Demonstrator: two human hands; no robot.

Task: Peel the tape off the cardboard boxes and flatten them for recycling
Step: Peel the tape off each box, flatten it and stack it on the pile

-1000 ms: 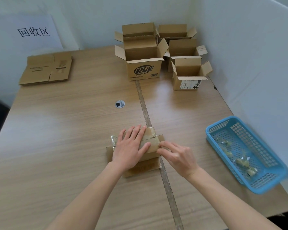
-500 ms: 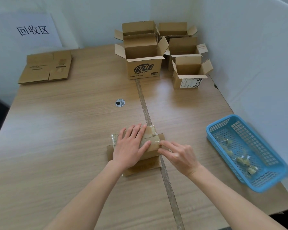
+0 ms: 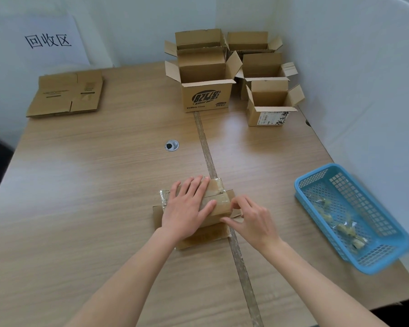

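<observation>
A small cardboard box [image 3: 219,204] wrapped in clear tape lies near the table's front middle, its flaps spread underneath. My left hand [image 3: 187,208] rests flat on top of it, fingers straight, pressing it down. My right hand [image 3: 250,219] is at the box's right end, thumb and fingertips curled against the tape edge there; whether it has hold of the tape is unclear. Several open cardboard boxes [image 3: 206,90] stand at the back of the table.
A flattened box [image 3: 66,93] lies at the back left under a paper sign [image 3: 47,41]. A blue plastic basket [image 3: 350,215] with crumpled tape pieces sits at the right edge. A cable grommet [image 3: 171,145] is mid-table. White partition walls stand behind and right.
My right hand's fingers have curled in closer at the box's right end. My left hand and the box have stayed in place.
</observation>
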